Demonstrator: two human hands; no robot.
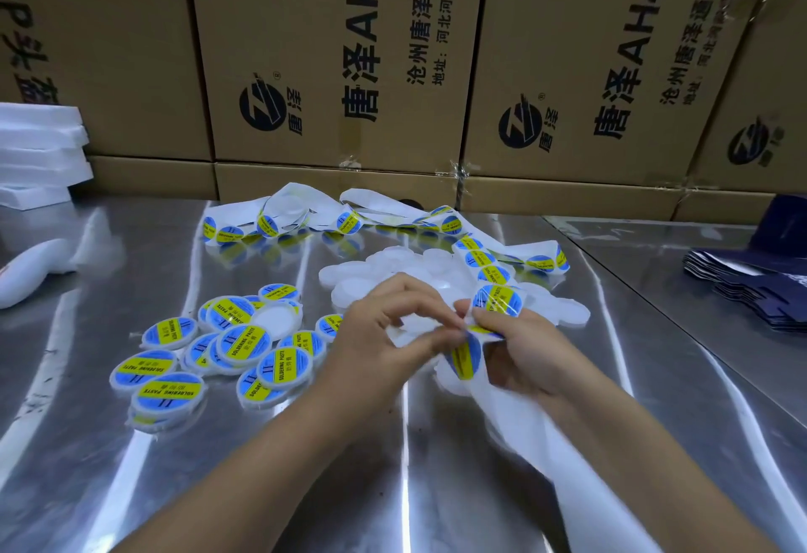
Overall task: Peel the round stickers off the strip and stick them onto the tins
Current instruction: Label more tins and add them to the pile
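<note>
Head view, only one.

Right hand (519,351), centre right: fingers curled round the strip (484,260) and gripping it where it bends over the knuckles. Strip snakes from the upper centre of the table (305,487) down to that hand. Spent white backing trails off to the lower right.

Left hand (393,325), centre: fingers curled, tips meeting the right hand's at the edge of a half-lifted sticker (465,356). There's motion blur and something white under the fingers, so I can't tell whether it pinches the sticker or a tin.

Step, as I read it: peeling one sticker. To do it well:
- bend the backing sharply so the edge lifts by itself
- hold the sticker by the rim only, adhesive face clear of the fingers
- centre it on the lid, press from the middle out

Containers:
- labelled tins (231,343), heap at left centre, overlapping. All shut, contents not visible. One shows a plain white face.
- bare tins (384,268), white pile at centre just behind the hands. Shut too.
- cartons (349,50) across the top of frame, taped. Contents unseen.
</note>
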